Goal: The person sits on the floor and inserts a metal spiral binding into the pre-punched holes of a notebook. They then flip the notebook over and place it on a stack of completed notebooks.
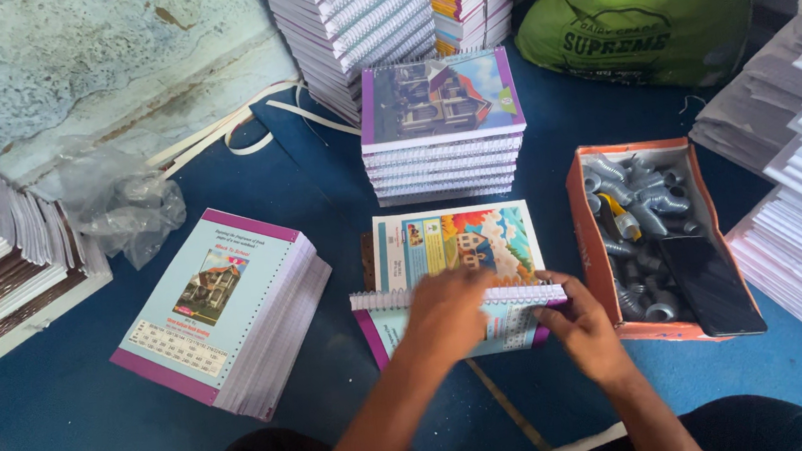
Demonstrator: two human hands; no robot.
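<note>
Now both hands, left hand (446, 311) and right hand (582, 328), press spiral notebook (455, 274).

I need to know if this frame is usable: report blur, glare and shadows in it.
Head view: left hand is smeared by motion blur over the spiral notebook, right hand is sharper; lighting is soft and even daylight, with faint shadows beside the loose page stack; mild sheen on the dark phone in the orange box; stacks at the edges lean outward, wide-lens distortion.
</note>
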